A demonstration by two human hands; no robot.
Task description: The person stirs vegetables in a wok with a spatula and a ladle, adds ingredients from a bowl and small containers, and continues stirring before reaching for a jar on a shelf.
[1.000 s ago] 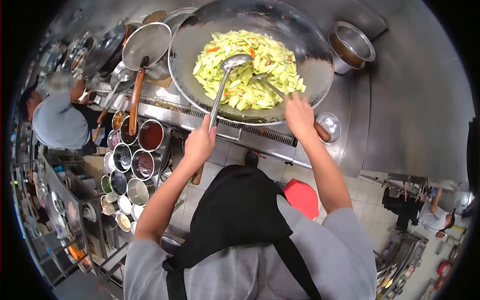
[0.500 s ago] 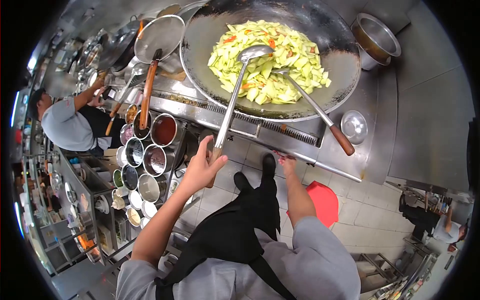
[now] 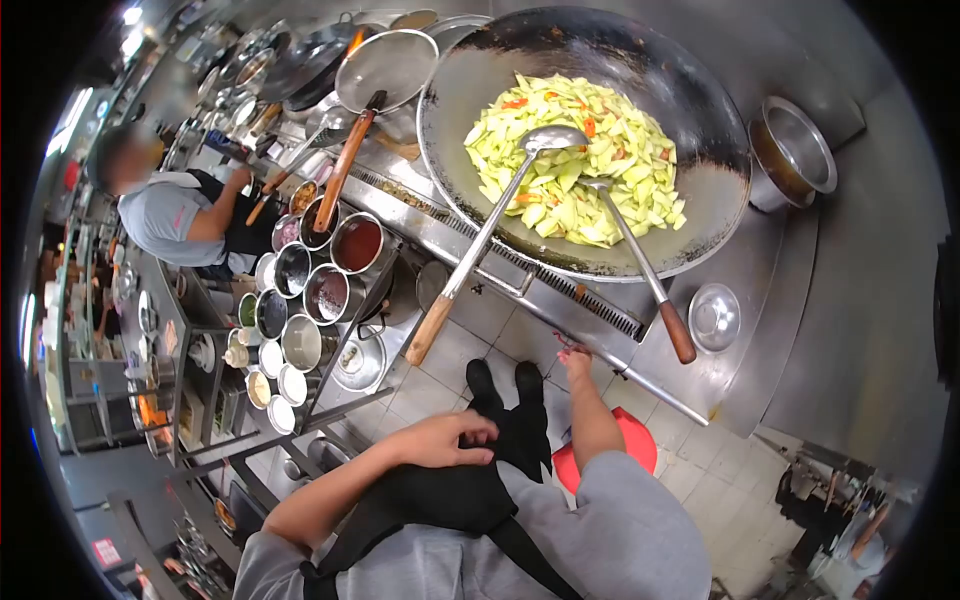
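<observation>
A large wok (image 3: 710,200) holds sliced pale-green vegetables (image 3: 560,190) with orange-red pieces. A ladle (image 3: 487,228) with a wooden handle end rests in the wok, its handle over the stove's front edge. A second long-handled utensil (image 3: 640,260) lies in the vegetables, its brown handle towards me. My left hand (image 3: 445,440) is held before my apron, apart from the ladle, fingers loosely bent and holding nothing. My right hand (image 3: 576,364) is low at the stove front, fingers closed by a small reddish part (image 3: 563,342) under the rail; what they grip is too small to make out.
Several metal pots of sauces (image 3: 357,243) stand to the left, below a strainer (image 3: 387,72) with a wooden handle. A small metal bowl (image 3: 715,317) and a pot (image 3: 800,150) sit to the right. A red bin (image 3: 625,450) stands on the floor. A co-worker (image 3: 175,215) works at the left.
My left hand has let go of the ladle and drawn back to my apron. The ladle stays leaning on the wok. My right hand stays by the stove front. The view has shifted.
</observation>
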